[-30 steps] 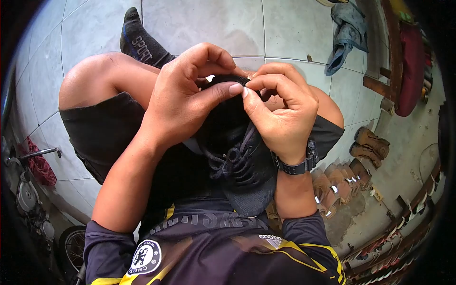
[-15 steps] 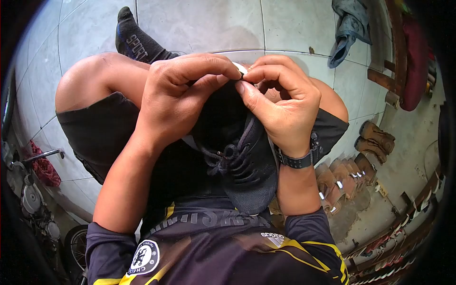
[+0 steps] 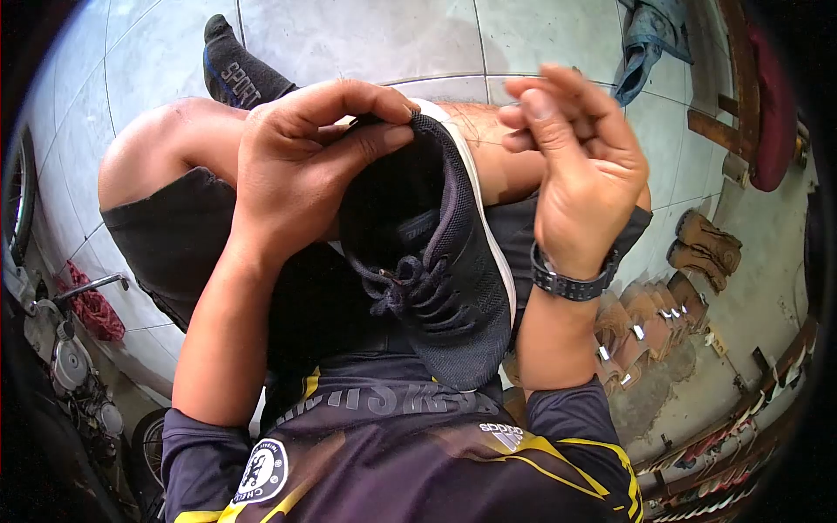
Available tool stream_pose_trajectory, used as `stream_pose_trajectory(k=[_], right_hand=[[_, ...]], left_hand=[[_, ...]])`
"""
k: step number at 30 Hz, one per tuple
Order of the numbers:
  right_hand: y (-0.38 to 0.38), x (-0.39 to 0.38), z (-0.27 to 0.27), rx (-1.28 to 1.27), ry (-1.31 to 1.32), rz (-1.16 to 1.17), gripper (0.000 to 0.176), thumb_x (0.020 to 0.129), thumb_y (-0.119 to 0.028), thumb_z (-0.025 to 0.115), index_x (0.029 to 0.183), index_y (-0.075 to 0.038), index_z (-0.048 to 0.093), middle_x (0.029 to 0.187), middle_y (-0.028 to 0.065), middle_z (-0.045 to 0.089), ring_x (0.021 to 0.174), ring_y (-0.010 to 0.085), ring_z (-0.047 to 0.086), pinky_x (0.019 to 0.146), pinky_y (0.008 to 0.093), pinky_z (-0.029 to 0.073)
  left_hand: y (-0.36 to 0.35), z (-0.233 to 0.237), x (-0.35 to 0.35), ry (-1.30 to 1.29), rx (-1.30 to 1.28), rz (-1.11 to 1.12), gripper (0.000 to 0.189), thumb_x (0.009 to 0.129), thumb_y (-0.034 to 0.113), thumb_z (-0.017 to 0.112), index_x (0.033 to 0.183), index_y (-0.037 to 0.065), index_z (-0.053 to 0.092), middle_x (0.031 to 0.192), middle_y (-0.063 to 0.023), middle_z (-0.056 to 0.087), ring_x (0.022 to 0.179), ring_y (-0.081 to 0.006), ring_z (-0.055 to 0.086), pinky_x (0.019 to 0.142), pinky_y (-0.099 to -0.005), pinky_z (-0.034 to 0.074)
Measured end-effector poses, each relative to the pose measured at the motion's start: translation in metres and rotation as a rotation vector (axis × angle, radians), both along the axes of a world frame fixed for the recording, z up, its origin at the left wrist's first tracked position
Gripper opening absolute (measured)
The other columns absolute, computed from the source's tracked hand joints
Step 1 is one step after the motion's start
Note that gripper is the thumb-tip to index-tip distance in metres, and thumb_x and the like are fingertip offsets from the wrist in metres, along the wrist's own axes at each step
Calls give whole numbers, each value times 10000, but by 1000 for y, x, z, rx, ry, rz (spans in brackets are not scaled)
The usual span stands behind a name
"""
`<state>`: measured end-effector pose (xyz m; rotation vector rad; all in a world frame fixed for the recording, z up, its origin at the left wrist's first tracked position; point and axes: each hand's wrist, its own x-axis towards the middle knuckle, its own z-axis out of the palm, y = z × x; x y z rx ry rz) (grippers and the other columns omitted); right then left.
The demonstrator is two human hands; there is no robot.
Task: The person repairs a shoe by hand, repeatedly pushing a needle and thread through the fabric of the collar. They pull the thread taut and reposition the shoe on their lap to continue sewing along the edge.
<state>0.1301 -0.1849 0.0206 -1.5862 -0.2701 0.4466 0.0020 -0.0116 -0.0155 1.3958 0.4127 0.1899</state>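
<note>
A black lace-up sneaker [image 3: 449, 288] with a white sole edge rests in my lap, toe toward my body and heel away. My left hand [image 3: 305, 166] pinches the rim of its heel collar between thumb and forefinger. To the right of the heel, apart from the shoe, my right hand [image 3: 580, 157] is raised with curled fingers and the thumb against them. Its fingertips are slightly blurred, and anything held there is too small to make out. A dark watch [image 3: 575, 277] is on my right wrist.
My crossed legs frame the shoe, with a socked foot [image 3: 240, 70] beyond. At right are blue cloth [image 3: 649, 52], a wooden frame [image 3: 737, 113], brown boots [image 3: 704, 248] and a row of brown pieces [image 3: 649, 322]. Motorcycle parts [image 3: 74, 366] stand at left.
My right hand has left the heel collar and moved up and to the right. My left hand still grips the collar, slightly further left. More of the shoe's opening and white sole edge shows.
</note>
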Motion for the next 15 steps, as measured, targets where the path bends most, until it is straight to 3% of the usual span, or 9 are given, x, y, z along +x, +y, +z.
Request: stream_pose_trajectory(k=[2, 4, 7, 12, 15], right_hand=[[-3, 9, 10, 38, -25, -88, 254, 949, 12, 694, 1199, 46, 663, 1017, 189, 761, 793, 187, 736, 651, 256, 583], [-15, 21, 12, 55, -22, -72, 285, 959, 6, 684, 1239, 33, 637, 1025, 195, 762, 805, 173, 736, 629, 252, 575], [-30, 36, 12, 21, -3, 152, 264, 970, -22, 683, 1226, 30, 650, 1064, 187, 759, 828, 161, 732, 660, 249, 577], [-24, 58, 23, -13, -33, 43, 258, 979, -28, 673, 1231, 22, 659, 1091, 180, 756, 787, 163, 717, 741, 260, 577], [-35, 99, 36, -94, -249, 75, 242, 995, -51, 657, 1224, 28, 663, 1146, 164, 745, 889, 172, 716, 818, 283, 571]], left_hand=[[0, -5, 3, -91, -21, 22, 126, 880, -101, 713, 991, -43, 721, 995, -60, 738, 960, -130, 691, 896, -273, 564], [0, -6, 1, -82, -34, 25, 129, 878, -98, 717, 995, -45, 718, 993, -60, 734, 961, -126, 688, 892, -268, 563], [0, -4, 2, -62, -48, 25, 136, 876, -93, 725, 1002, -44, 711, 988, -56, 726, 959, -119, 682, 884, -260, 562], [1, -5, 3, -52, -88, 28, 150, 875, -85, 734, 1012, -38, 695, 986, -49, 715, 955, -110, 672, 871, -252, 561], [0, -6, 1, -66, -119, 32, 159, 877, -82, 736, 1021, -37, 686, 990, -50, 709, 958, -113, 670, 871, -253, 560]])
